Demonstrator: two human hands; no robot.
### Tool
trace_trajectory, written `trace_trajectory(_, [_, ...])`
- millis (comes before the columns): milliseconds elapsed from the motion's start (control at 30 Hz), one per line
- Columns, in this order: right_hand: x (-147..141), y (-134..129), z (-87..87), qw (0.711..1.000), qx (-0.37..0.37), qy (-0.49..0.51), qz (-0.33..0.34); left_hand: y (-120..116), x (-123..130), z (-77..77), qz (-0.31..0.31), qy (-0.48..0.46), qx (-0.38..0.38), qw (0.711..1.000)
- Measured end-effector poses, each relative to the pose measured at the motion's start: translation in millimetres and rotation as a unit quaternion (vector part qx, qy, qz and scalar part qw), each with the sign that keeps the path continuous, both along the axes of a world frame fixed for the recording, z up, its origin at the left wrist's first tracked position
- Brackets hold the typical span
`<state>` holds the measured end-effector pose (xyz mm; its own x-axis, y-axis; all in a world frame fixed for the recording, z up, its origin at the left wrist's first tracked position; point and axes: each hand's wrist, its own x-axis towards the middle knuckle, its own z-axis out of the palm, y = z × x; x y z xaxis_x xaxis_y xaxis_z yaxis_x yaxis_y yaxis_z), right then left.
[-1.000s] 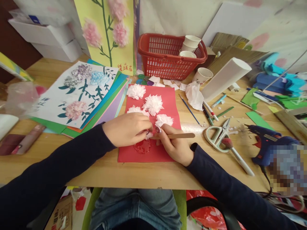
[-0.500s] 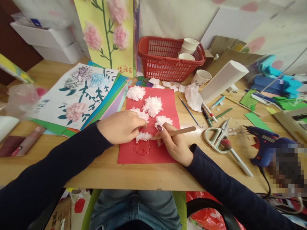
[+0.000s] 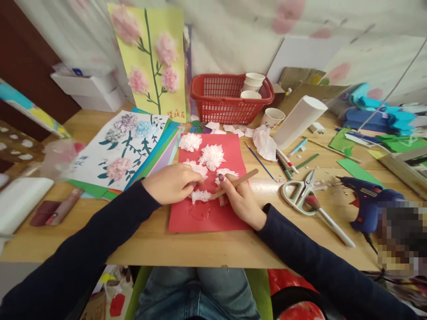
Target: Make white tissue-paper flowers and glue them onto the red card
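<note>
A red sheet of paper [image 3: 213, 220] lies on the wooden table, bearing several white tissue flowers, one of them a full bloom [image 3: 212, 156]. My right hand [image 3: 243, 200] is closed on a thin wooden stick [image 3: 246, 176], whose lower end touches a white tissue strip [image 3: 201, 195]. That strip lies along the top of a clear, glossy glue ring [image 3: 200, 210]. With its fingers bent together, my left hand [image 3: 175, 182] is at the strip's left end; its fingertips are partly hidden, and what they pinch is too small to make out.
Behind the sheet is a red basket [image 3: 230, 95] with paper cups. To the right lie scissors [image 3: 302, 193], a brush [image 3: 333, 224] and a blue glue gun [image 3: 367, 198]. At left are flower artwork [image 3: 100, 155] and coloured papers. A white roll [image 3: 300, 122] stands tilted at back right.
The camera view has shifted, so more of the left side and back wall shows. The stick is tilted more steeply in my right hand. Both hands stay around the same tissue strip.
</note>
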<state>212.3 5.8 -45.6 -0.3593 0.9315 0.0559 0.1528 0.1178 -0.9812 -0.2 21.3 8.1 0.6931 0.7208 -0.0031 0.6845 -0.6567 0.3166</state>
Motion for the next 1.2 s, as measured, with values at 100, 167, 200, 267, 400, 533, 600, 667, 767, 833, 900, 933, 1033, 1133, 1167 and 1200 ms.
trace_trajectory(100, [1.8,3.7,1.1,0.994,-0.068,0.081,-0.041,-6.2,-9.0,6.9,0.022,-0.033,0.061,0.997])
trace_trajectory(167, [2.3,5.5,2.1,0.988,-0.088,0.113,-0.059,-10.3,-23.0,16.4,0.068,-0.034,0.113,0.991])
trace_trajectory(200, [2.4,6.1,2.5,0.986,-0.092,0.122,-0.064,-11.8,-32.5,22.5,0.102,-0.03,0.137,0.985])
trace_trajectory(267, [2.2,6.9,2.5,0.985,-0.092,0.129,-0.07,-13.5,-55.9,35.7,0.183,-0.021,0.167,0.969])
trace_trajectory(400, [2.5,8.2,0.4,0.983,-0.091,0.137,-0.077,-11.7,-111.8,54.4,0.4,-0.079,0.158,0.899])
trace_trajectory(533, [4.0,8.9,-2.5,0.984,-0.087,0.141,-0.067,-5.7,-158.0,50.0,0.497,-0.093,0.156,0.848])
trace_trajectory(600, [4.4,9.1,-3.5,0.983,-0.09,0.148,-0.066,-2.9,-171.3,43.1,0.476,-0.053,0.147,0.865])
trace_trajectory(667, [4.5,9.0,-3.5,0.981,-0.093,0.153,-0.071,-0.6,-178.7,37.3,0.471,-0.016,0.118,0.874])
trace_trajectory(767, [4.6,8.5,-1.8,0.981,-0.097,0.15,-0.069,3.6,-183.2,31.7,0.491,-0.004,0.076,0.868])
trace_trajectory(833, [4.7,8.2,-0.5,0.983,-0.096,0.145,-0.064,8.5,-183.7,26.9,0.498,-0.015,0.06,0.865])
trace_trajectory(900, [4.5,8.2,0.5,0.984,-0.092,0.138,-0.062,16.1,-182.6,18.6,0.504,-0.028,0.049,0.862])
trace_trajectory(933, [4.4,8.2,0.8,0.985,-0.091,0.135,-0.06,20.8,-181.7,13.3,0.511,-0.035,0.046,0.857])
trace_trajectory(1033, [4.0,8.5,1.4,0.985,-0.09,0.134,-0.053,35.5,-178.8,-2.9,0.55,-0.055,0.036,0.833])
trace_trajectory(1133, [4.3,8.8,1.2,0.984,-0.092,0.142,-0.049,43.9,-177.8,-11.3,0.572,-0.091,0.01,0.815])
trace_trajectory(1167, [4.6,9.0,0.7,0.984,-0.094,0.144,-0.048,44.4,-178.0,-11.5,0.573,-0.109,0.0,0.812])
trace_trajectory(1200, [4.9,9.3,0.1,0.984,-0.095,0.145,-0.048,43.8,-178.4,-10.4,0.572,-0.131,-0.008,0.809])
